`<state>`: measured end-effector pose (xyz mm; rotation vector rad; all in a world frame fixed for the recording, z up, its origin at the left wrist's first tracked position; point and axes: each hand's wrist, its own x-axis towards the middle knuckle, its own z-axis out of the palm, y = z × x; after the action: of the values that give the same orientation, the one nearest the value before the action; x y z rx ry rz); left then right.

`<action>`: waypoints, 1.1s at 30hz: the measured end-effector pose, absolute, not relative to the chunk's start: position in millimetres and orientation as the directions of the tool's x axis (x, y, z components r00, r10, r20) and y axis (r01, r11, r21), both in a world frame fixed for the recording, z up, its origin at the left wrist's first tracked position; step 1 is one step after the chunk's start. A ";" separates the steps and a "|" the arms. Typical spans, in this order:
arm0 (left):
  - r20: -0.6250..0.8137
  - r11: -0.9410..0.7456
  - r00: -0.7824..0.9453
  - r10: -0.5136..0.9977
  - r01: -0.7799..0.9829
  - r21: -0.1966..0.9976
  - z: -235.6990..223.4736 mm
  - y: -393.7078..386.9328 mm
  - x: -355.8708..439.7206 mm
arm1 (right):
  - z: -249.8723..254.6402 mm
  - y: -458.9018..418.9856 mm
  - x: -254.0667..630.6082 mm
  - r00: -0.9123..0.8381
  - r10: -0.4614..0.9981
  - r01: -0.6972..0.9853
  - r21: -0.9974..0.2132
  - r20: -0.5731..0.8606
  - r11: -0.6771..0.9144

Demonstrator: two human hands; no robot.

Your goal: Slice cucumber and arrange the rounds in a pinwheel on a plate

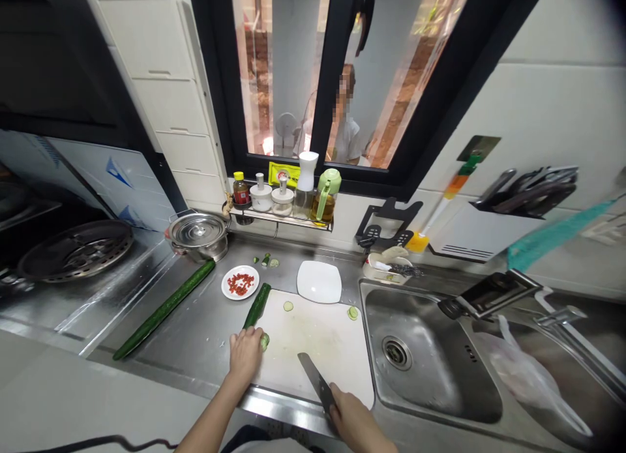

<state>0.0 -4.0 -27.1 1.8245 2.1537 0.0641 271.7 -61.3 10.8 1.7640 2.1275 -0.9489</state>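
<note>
My right hand (356, 419) grips a kitchen knife (313, 376) whose blade lies over the lower part of the white cutting board (313, 349), pointing up and left. My left hand (246, 354) is closed at the board's left edge around a cucumber piece (265, 341); only its pale green cut part shows beside the fingers. A dark green length of cucumber (257, 306) lies just beyond that hand, along the board's edge. On the board rest a single cucumber slice (288, 306) and a few overlapping cucumber slices (353, 313) at the upper right corner.
A long whole cucumber (166, 308) lies on the steel counter at left. Behind the board stand a plate of chopped red bits (240, 283), a white square plate (319, 281) and small cucumber scraps (266, 260). A sink (430, 355) adjoins on the right; a lidded pot (200, 234) stands back left.
</note>
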 end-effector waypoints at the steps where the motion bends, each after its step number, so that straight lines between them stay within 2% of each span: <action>1: -0.201 0.183 -0.135 0.970 0.952 0.245 -27.4 -4.0 0.8 | 11.0 -61.7 272.2 -0.251 0.802 0.938 -0.340 -0.541 0.065; 9: -0.182 0.141 -0.082 0.980 0.929 0.342 -23.4 57.1 41.1 | 8.0 -57.5 275.9 -0.222 0.837 0.922 -0.386 -0.500 0.014; 14: -0.186 0.022 0.030 0.982 0.963 0.270 -34.1 94.7 62.8 | 5.2 -56.8 278.4 -0.184 0.849 0.922 -0.386 -0.496 -0.026; 20: -0.180 -0.040 0.076 0.981 0.980 0.196 -40.5 97.6 62.1 | 3.9 -63.1 289.6 -0.155 0.863 0.909 -0.412 -0.481 -0.066; 24: -0.196 -0.022 0.061 0.979 0.980 0.196 -37.7 103.2 60.9 | 2.8 -62.7 295.0 -0.138 0.860 0.912 -0.402 -0.492 -0.083; 33: -0.307 0.115 -0.019 0.951 0.948 0.297 -33.1 121.9 58.1 | 4.8 -52.9 295.2 -0.137 0.861 0.928 -0.367 -0.489 -0.062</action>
<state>58.1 121.9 -33.1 1.8406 1.9758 0.0109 295.2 -52.9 4.8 1.9919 2.0771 -0.9705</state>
